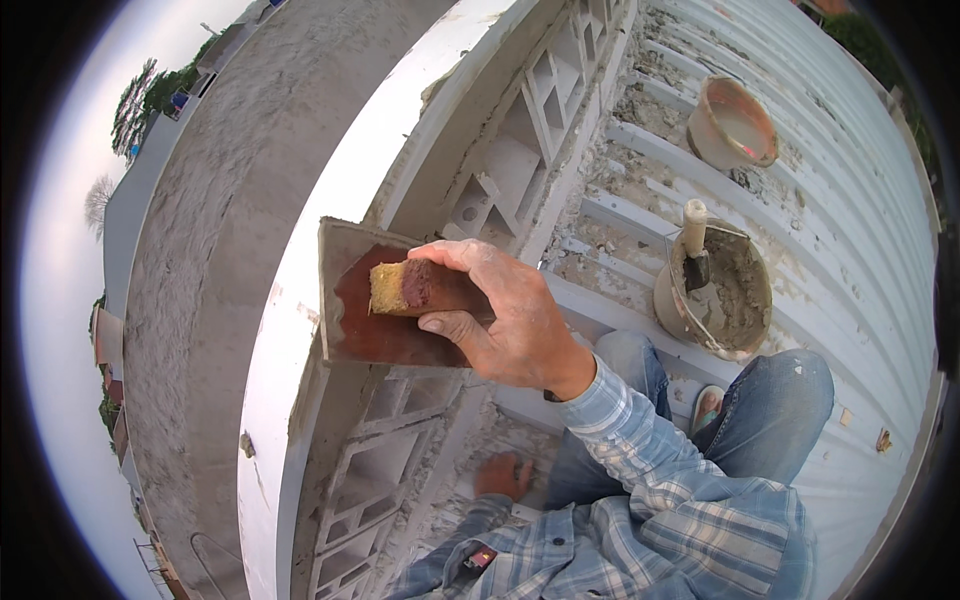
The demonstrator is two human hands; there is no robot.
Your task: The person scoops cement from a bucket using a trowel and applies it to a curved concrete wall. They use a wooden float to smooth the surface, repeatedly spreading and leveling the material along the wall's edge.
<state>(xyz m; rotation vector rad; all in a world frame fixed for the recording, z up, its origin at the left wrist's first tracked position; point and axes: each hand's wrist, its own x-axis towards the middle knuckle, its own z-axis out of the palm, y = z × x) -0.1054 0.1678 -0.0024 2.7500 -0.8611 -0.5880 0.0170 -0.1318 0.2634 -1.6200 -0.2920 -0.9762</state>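
Observed a ribbed white roof (850, 250), spattered with mortar along the edge nearest the wall. Noted along that edge a low wall (270, 400) with a white top and, set into the side, a row of pierced vent blocks (520, 135). Found on the roof, nearer the wall edge than the outer edge, a mortar bucket (685, 315); farther along the same edge, an orange-brown bucket (708, 135) with cloudy contents. Located a float (385, 340), reddish-brown and mortar-rimmed, over the wall's inner top edge; contact not determinable. Recorded the right hand (515, 310) with grip closed on the float's block handle (390, 288), thumb nearest the body. Sighted the left hand (505, 476) low beside the vent blocks; unable to tell whether open, closed or holding anything. Found a trowel (694, 228) in the mortar bucket, pale handle up.
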